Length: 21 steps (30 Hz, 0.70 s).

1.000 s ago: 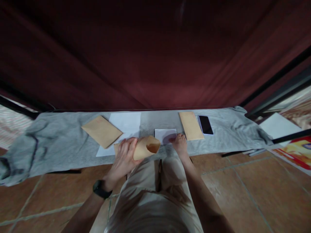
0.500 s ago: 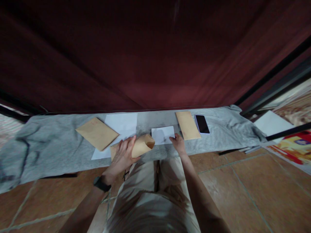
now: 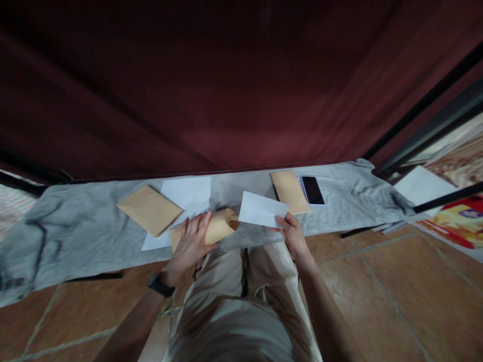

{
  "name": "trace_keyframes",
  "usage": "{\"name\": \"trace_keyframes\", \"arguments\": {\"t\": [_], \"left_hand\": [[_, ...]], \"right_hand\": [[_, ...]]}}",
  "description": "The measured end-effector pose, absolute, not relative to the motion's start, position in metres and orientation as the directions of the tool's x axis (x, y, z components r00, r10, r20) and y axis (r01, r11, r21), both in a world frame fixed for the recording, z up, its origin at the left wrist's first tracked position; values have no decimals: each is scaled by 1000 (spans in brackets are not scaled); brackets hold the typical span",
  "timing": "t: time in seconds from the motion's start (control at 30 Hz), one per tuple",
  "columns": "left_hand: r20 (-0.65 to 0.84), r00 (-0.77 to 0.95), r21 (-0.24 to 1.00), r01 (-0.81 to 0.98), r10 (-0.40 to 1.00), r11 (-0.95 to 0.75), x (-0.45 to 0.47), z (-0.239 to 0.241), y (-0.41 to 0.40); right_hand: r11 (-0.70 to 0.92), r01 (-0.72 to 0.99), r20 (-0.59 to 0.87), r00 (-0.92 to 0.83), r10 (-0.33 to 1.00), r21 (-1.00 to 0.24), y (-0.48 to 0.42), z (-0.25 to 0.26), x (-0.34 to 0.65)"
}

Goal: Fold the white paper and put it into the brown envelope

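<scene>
My left hand [image 3: 191,240] is wrapped round a brown envelope [image 3: 221,227], bowed so its mouth gapes toward the right. My right hand [image 3: 293,234] pinches a folded white paper [image 3: 261,209] by its near right corner and holds it lifted off the grey cloth [image 3: 83,236], its left end close to the envelope's mouth. A black watch sits on my left wrist. My knees in beige trousers fill the foreground.
On the grey cloth lie a brown envelope [image 3: 149,209] over a white sheet [image 3: 186,193] at the left, another brown envelope [image 3: 290,191] and a black phone [image 3: 313,190] at the right. A dark red curtain hangs behind. Papers [image 3: 424,184] lie at far right on the tiled floor.
My right hand has taken hold of the white paper that lay flat on the cloth and raised it toward the envelope's mouth. My left hand kept the envelope bowed in place.
</scene>
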<state>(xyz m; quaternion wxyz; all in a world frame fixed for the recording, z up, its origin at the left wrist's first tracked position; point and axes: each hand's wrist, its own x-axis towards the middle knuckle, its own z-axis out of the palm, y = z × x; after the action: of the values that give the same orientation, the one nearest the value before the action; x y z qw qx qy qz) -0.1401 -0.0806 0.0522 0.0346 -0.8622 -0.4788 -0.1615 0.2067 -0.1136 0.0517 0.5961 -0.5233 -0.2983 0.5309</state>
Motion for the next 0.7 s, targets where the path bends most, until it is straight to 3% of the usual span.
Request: {"name": "trace_keyframes", "arguments": {"t": [0.2, 0.7], "left_hand": [[330, 511, 30, 835, 794, -550, -135, 56, -84], [304, 538, -12, 828, 787, -561, -130, 55, -88]], "right_hand": [[-183, -254, -236, 199, 951, -950, -123, 67, 203], [-172, 289, -182, -7, 983, -942, -126, 87, 210]]}}
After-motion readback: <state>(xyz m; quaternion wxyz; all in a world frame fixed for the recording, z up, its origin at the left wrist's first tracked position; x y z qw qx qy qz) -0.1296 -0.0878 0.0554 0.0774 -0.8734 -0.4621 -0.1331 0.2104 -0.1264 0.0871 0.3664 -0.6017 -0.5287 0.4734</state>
